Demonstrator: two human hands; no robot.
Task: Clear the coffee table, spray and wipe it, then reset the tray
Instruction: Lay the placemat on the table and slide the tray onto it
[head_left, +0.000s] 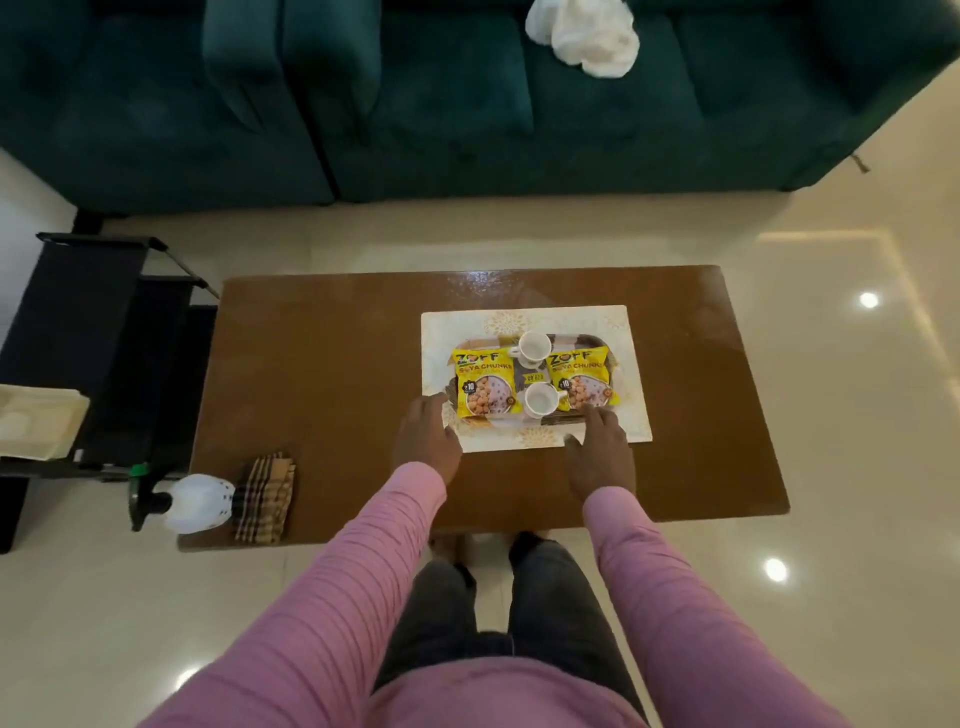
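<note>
**Head view: both hands at the near corners of the tray**

The coffee table carries a pale placemat right of its centre. The tray sits on the placemat. It holds two yellow snack bags, the left packet and the right packet. Two white cups stand between them: the far cup and the near cup.

Your left hand is at the tray's near left corner, fingers close together and pointing forward. You cannot tell whether they grip the rim.

Your right hand is at the tray's near right corner. Its fingers are straight, with the tips at the rim by the right packet. The thumb is spread away from them, over the placemat.

At the table's near left corner, a white spray bottle sits just beside a folded checked cloth. Beyond the far edge, a white rag lies on the green sofa.
</note>
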